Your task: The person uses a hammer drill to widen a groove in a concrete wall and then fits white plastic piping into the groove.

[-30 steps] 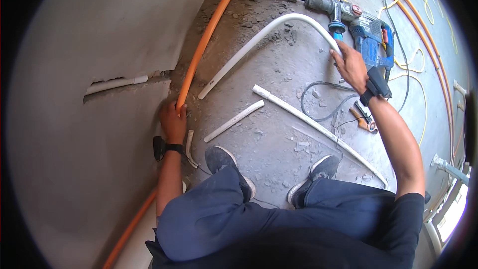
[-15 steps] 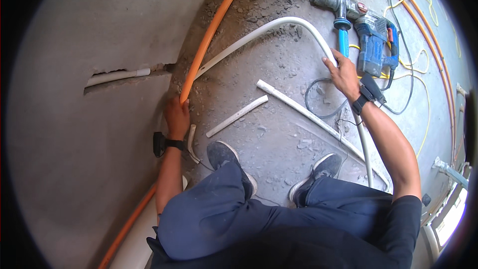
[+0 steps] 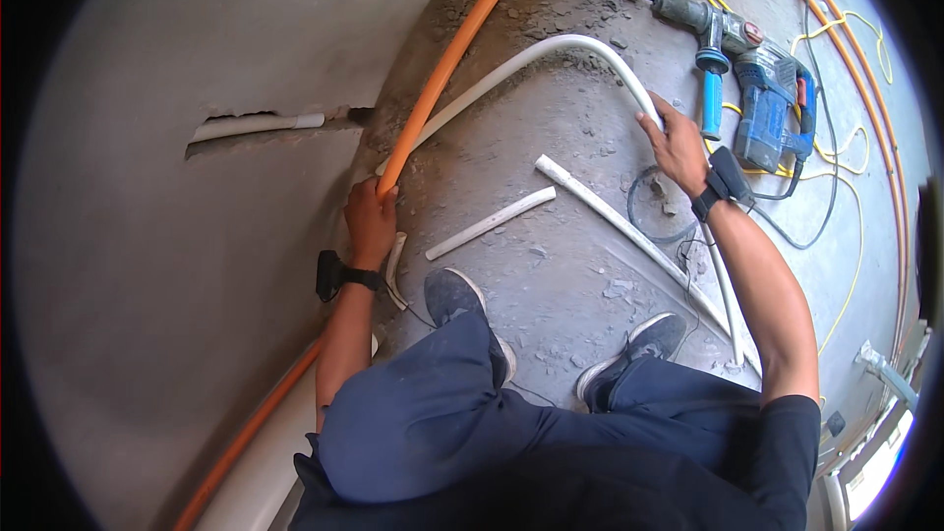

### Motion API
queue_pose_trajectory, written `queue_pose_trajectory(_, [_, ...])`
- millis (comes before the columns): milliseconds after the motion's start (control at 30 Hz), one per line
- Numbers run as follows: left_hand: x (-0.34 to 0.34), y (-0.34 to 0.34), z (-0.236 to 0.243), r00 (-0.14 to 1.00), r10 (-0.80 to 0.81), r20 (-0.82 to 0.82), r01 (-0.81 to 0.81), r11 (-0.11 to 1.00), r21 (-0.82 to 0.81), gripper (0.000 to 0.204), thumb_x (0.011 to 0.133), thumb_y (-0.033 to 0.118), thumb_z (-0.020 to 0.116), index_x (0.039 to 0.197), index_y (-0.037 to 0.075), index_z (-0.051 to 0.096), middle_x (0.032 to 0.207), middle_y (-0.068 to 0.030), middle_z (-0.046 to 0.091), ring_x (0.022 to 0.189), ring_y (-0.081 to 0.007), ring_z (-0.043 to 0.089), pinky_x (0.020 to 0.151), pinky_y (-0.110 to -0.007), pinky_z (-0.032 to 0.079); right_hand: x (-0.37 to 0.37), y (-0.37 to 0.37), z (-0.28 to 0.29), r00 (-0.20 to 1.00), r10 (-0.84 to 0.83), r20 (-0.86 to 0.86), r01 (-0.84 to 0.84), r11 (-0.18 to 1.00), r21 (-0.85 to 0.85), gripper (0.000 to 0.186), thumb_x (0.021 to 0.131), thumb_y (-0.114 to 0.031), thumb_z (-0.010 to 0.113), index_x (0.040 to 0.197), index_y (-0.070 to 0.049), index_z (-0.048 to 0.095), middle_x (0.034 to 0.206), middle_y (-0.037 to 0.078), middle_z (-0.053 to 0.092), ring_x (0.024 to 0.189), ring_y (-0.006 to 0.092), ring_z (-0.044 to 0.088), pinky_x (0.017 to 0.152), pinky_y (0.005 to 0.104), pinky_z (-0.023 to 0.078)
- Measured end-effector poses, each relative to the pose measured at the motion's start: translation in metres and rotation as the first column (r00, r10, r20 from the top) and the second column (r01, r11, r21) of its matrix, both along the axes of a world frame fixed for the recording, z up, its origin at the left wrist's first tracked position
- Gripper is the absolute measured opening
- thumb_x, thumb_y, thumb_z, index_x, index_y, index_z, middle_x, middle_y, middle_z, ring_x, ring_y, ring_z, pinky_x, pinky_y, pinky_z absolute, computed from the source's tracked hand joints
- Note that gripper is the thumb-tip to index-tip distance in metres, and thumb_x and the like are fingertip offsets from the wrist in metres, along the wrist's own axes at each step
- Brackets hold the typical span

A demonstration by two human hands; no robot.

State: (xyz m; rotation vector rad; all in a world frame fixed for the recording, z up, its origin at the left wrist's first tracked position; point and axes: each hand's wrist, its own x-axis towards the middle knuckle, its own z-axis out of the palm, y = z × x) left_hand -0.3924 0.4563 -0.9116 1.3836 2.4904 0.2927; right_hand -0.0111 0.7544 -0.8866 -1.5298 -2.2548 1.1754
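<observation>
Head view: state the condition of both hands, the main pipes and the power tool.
Left hand: closed, gripping
Right hand: closed, gripping
Orange pipe: gently curved, held at left
Arched white pipe: bent, held at right
Short white pipe: loose on floor
Wall pipe: set in broken-out slot
Demolition hammer: lying down, chisel fitted

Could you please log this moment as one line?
left hand: grips orange pipe | right hand: holds bent white pipe | blue power tool: lies on floor

1 wht pipe (image 3: 565, 42), bent, L part behind 1 orng pipe (image 3: 455, 47), slanted
</observation>
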Motion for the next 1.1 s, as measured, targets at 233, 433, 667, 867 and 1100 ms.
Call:
queue_pose_trajectory(233, [0.007,0.003,0.004,1.0,0.001,0.03,-0.002,0.999,0.036,0.028,0.091,0.024,0.067,0.105,0.001,0.061,0.097,-0.0183,0.061,0.093,-0.0381,0.058,0.08,-0.049,0.045,-0.039,0.034,-0.028,0.981,0.192,-0.034,-0.194,0.979,-0.061,0.037,0.097,-0.026,0.06,0.127,-0.004,0.062,0.101,0.026,0.069,0.097,0.0389,0.067,0.085,0.0415,0.051])
queue_pose_trajectory(433, [0.015,0.007,0.007,0.998,0.044,-0.04,-0.045,0.999,-0.015,0.028,0.092,0.025,0.067,0.105,0.001,0.062,0.098,-0.0172,0.06,0.093,-0.0375,0.059,0.08,-0.049,0.044,-0.08,0.034,-0.05,0.936,0.313,-0.16,-0.326,0.943,-0.063,0.038,0.097,-0.026,0.061,0.127,-0.002,0.061,0.104,0.027,0.068,0.099,0.0393,0.067,0.087,0.0423,0.051])
queue_pose_trajectory(667, [0.021,0.007,0.014,0.997,0.067,-0.04,-0.069,0.997,-0.047,0.024,0.092,0.021,0.066,0.107,0.003,0.062,0.1,-0.0168,0.06,0.095,-0.0378,0.058,0.081,-0.048,0.044,-0.126,0.011,-0.061,0.888,0.369,-0.275,-0.385,0.923,-0.007,0.037,0.096,-0.025,0.06,0.125,-0.002,0.062,0.102,0.027,0.068,0.096,0.0445,0.064,0.085,0.0461,0.05])
queue_pose_trajectory(867, [0.03,0.008,0.009,0.989,0.143,-0.029,-0.143,0.989,-0.027,0.025,0.091,0.019,0.067,0.11,0.003,0.061,0.115,-0.0205,0.056,0.1,-0.0407,0.058,0.084,-0.051,0.046,-0.143,0.004,-0.073,0.838,0.468,-0.281,-0.466,0.881,0.079,0.036,0.095,-0.024,0.059,0.124,-0.002,0.062,0.103,0.028,0.066,0.099,0.0448,0.062,0.087,0.0479,0.048])
queue_pose_trajectory(1100, [0.029,0.007,0.006,0.985,0.171,-0.006,-0.17,0.984,0.054,0.026,0.09,0.019,0.069,0.109,0.003,0.062,0.138,-0.0268,0.038,0.11,-0.0454,0.055,0.088,-0.052,0.047,-0.159,-0.026,-0.068,0.819,0.496,-0.289,-0.506,0.861,0.043,0.04,0.096,-0.02,0.057,0.131,-0.001,0.056,0.111,0.028,0.064,0.105,0.0447,0.06,0.092,0.0488,0.048])
